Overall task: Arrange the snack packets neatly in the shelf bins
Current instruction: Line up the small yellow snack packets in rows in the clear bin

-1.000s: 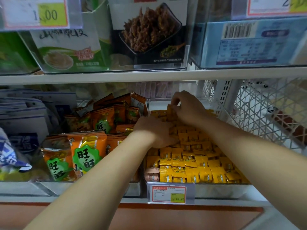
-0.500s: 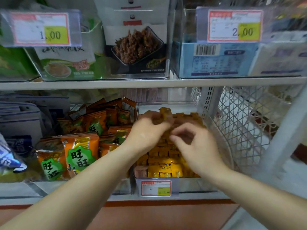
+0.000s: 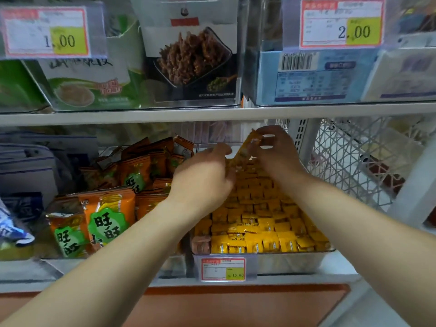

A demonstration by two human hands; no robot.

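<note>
- Shelving fills the view in front of the person, and a clear bin (image 3: 283, 264) sits on the lower level, at about five o'clock from the centre.
- The right hand (image 3: 276, 154) reaches over the back of that bin and pinches the top end of a raised packet (image 3: 249, 147). The packet is yellow-orange and tilted, its upper end leaning toward one o'clock and its lower end toward seven.
- The left hand (image 3: 203, 178) sits just beside it at nine o'clock, with the back of the hand facing me and the fingers curled toward the packet's lower end. The knuckles hide the fingertips, so I cannot tell whether it grips anything.
- The two hands are close together, with only the raised packet between them.
- Below them the bin is packed with small yellow packets (image 3: 254, 223) lying in rows, from the hands down to the front wall at six o'clock.
- A price tag (image 3: 223, 269) is fixed to the bin's front, toward its seven o'clock corner.
- At nine o'clock from the bin stand orange packets (image 3: 108, 218) with green labels, on edge and leaning unevenly.
- At three o'clock is a white mesh basket (image 3: 349, 161).
- Overhead at twelve o'clock, a white shelf board (image 3: 212, 113) carries a green box (image 3: 89, 86) at eleven, a dark snack box (image 3: 191, 60) at twelve and a blue box (image 3: 306, 76) at one.
- A 1.00 tag (image 3: 47, 31) hangs at ten o'clock and a 2.00 tag (image 3: 342, 23) at one.
</note>
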